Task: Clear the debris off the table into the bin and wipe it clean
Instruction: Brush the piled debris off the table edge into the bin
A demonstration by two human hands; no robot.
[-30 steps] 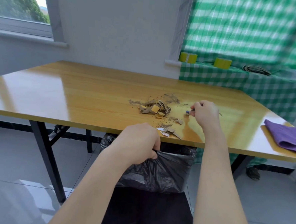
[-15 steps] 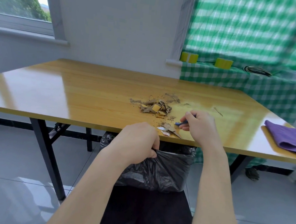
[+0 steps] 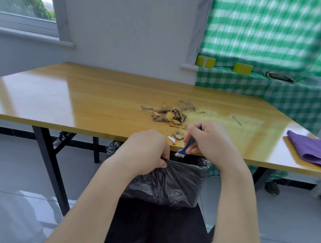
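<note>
Your left hand (image 3: pixel 146 154) is clamped on the rim of the black bin bag (image 3: pixel 171 184), holding it up just under the near edge of the bench (image 3: pixel 82 97). At twelve o'clock from that hand, the main debris pile (image 3: pixel 167 116) lies on the wood, with a few scraps (image 3: pixel 179 135) nearer the edge. Your right hand (image 3: pixel 213 141) is curled round a blue brush (image 3: pixel 187 145), bristles at the bench edge over the bag's mouth. At three o'clock, well apart, lies a purple cloth (image 3: pixel 312 149).
</note>
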